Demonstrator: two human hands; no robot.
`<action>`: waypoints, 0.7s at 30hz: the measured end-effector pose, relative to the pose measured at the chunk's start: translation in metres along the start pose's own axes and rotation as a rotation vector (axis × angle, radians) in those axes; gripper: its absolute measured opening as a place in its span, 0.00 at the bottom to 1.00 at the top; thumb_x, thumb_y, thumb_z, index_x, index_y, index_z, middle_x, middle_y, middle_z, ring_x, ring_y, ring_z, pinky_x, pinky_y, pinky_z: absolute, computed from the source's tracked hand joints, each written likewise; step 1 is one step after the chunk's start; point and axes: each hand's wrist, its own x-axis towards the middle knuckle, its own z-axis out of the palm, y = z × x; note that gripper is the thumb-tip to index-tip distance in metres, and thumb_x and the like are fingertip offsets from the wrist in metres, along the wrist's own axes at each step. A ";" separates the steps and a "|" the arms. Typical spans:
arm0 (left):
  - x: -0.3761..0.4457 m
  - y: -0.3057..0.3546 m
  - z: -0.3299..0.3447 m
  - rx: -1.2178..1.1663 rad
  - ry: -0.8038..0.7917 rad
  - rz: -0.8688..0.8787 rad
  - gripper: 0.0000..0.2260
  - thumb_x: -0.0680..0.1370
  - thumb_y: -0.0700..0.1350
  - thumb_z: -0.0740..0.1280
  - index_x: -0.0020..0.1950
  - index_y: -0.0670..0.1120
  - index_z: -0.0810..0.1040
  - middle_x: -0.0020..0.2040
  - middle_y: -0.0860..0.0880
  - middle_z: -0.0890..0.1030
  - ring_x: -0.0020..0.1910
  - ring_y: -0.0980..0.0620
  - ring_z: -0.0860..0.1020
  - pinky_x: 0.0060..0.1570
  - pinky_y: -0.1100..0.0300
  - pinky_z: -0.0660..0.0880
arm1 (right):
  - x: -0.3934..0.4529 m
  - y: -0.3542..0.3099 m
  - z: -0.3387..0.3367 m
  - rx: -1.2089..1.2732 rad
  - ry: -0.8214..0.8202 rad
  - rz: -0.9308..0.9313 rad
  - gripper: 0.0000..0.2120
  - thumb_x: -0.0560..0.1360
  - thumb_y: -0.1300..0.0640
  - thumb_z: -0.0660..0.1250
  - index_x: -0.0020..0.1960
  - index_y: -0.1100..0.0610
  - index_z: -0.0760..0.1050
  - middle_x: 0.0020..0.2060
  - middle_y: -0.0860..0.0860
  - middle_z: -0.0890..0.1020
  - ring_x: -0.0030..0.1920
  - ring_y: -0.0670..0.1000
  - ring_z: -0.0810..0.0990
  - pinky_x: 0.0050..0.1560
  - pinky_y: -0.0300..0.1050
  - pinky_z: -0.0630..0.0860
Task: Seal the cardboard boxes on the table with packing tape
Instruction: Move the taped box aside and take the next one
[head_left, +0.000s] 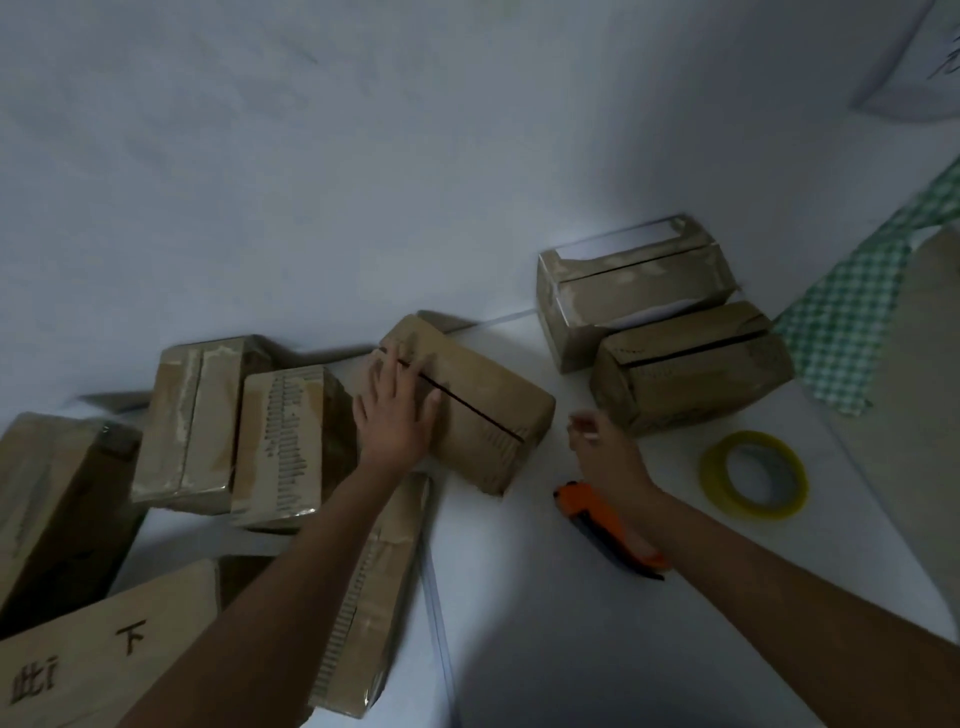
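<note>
My left hand (397, 410) lies flat with spread fingers on the near end of a cardboard box (483, 410), whose top flaps meet at a dark open seam. My right hand (605, 449) hovers just right of that box, fingers loosely curled and blurred; whether it pinches anything I cannot tell. A roll of yellowish packing tape (753, 474) lies flat on the white table (519, 597) to the right. An orange utility knife (608, 527) lies under my right wrist. Two more boxes (634, 291) (691, 369) with open seams stand at the back right.
Several taped boxes (187, 421) (283, 441) crowd the left side, with a larger printed carton (98, 670) at the bottom left. A green checked cloth (852, 317) hangs at the right edge. A white wall (363, 156) rises behind the table.
</note>
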 end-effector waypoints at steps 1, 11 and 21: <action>-0.011 0.005 0.001 -0.045 0.014 -0.006 0.23 0.82 0.55 0.59 0.78 0.55 0.62 0.82 0.51 0.48 0.80 0.44 0.47 0.75 0.40 0.49 | 0.007 -0.007 -0.001 0.002 0.009 -0.032 0.14 0.81 0.54 0.60 0.66 0.54 0.70 0.62 0.54 0.76 0.54 0.49 0.75 0.46 0.40 0.74; -0.073 0.030 0.017 -0.294 0.021 0.013 0.24 0.81 0.46 0.65 0.76 0.52 0.64 0.81 0.47 0.47 0.79 0.43 0.49 0.75 0.41 0.55 | -0.017 -0.013 0.013 -0.110 -0.185 -0.116 0.19 0.81 0.49 0.60 0.69 0.56 0.69 0.64 0.52 0.76 0.61 0.49 0.74 0.57 0.39 0.67; -0.082 0.042 0.043 0.013 -0.262 0.024 0.37 0.78 0.65 0.61 0.80 0.59 0.44 0.80 0.53 0.36 0.77 0.38 0.33 0.71 0.27 0.47 | -0.076 0.054 -0.016 -0.285 0.035 -0.137 0.10 0.78 0.52 0.67 0.55 0.57 0.74 0.47 0.49 0.77 0.48 0.48 0.77 0.44 0.38 0.69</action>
